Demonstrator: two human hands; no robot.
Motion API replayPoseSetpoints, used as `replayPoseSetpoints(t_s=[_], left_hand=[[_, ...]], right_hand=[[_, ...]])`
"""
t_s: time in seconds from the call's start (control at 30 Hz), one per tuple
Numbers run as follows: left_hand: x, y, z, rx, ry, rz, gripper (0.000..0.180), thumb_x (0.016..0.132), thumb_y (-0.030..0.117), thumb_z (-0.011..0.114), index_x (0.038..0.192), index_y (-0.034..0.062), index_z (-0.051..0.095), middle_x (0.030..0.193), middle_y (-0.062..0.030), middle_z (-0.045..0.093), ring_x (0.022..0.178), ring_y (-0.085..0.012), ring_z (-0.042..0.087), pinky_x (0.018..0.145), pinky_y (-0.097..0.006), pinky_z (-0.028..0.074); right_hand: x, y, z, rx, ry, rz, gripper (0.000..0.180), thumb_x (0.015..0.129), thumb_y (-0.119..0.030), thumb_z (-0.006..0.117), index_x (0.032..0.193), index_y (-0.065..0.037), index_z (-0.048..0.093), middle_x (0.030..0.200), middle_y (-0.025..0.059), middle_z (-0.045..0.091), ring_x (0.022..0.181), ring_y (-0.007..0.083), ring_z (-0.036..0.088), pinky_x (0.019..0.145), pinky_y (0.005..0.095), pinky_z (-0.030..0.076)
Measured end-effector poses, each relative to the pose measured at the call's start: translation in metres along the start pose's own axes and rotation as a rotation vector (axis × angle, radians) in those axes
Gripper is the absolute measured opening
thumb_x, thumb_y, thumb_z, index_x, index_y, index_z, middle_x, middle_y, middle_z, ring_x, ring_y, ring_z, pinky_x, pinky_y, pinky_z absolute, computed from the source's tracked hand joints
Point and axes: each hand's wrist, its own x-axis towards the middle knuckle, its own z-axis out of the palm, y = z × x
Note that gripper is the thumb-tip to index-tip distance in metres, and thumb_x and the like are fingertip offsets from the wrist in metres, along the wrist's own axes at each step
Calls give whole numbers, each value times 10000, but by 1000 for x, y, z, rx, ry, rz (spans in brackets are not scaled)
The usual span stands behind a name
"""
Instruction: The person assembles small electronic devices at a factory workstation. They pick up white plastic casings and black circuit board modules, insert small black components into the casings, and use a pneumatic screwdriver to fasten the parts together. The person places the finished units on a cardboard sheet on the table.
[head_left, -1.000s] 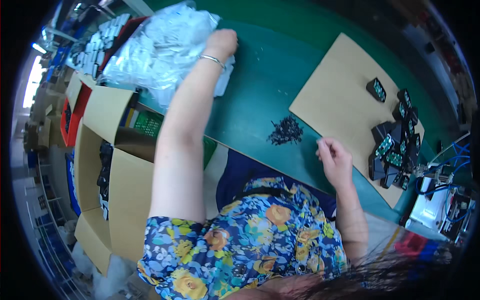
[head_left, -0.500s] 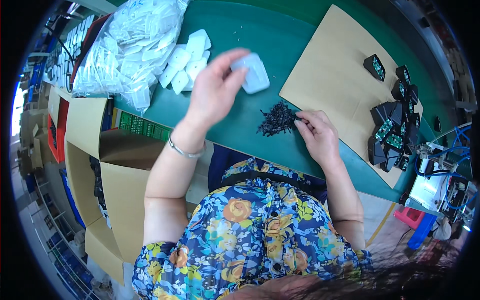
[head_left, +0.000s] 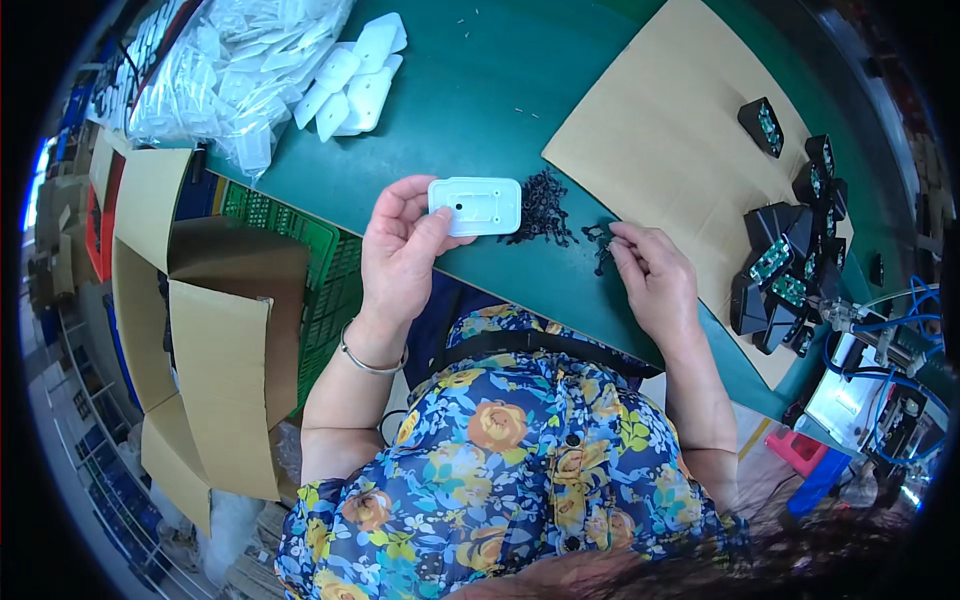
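The whitish plastic cover point(head_left: 490, 192) is rectangular, with rounded corners and a raised rim. It is in the left hand point(head_left: 398, 252), its recessed inside facing up, with one dark round spot near its left end. Small black parts point(head_left: 545, 200) lie in a loose heap beside it; a few more point(head_left: 600, 238) are at the right hand's point(head_left: 660, 280) fingertips.

Table point(head_left: 540, 70) lies open upper-left of the cardboard sheet point(head_left: 660, 120). A black heap point(head_left: 542, 200) obstructs lower-left; black housings point(head_left: 772, 224), its right end.
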Motion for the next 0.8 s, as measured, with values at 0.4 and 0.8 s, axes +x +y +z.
replayPoseSetpoints(t_s=[0.4, 0.8], left_hand=[[-21, -3, 19, 14, -165, -183, 319, 850, -13, 465, 1168, -16, 432, 1033, -135, 574, 916, -185, 587, 717, -276, 543], [-23, -9, 25, -23, -299, -200, 337, 862, -8, 454, 1192, 13, 385, 1031, -114, 570, 907, -155, 576, 748, -281, 519]], right_hand=[[2, -5, -1, -40, 19, -57, 116, 729, -87, 641, 837, -50, 625, 803, 75, 582, 670, 230, 585, 586, 305, 474], [22, -15, -1, -228, 45, -154, 72, 745, -85, 627, 805, -59, 598, 774, 47, 591, 694, 178, 591, 586, 276, 468]])
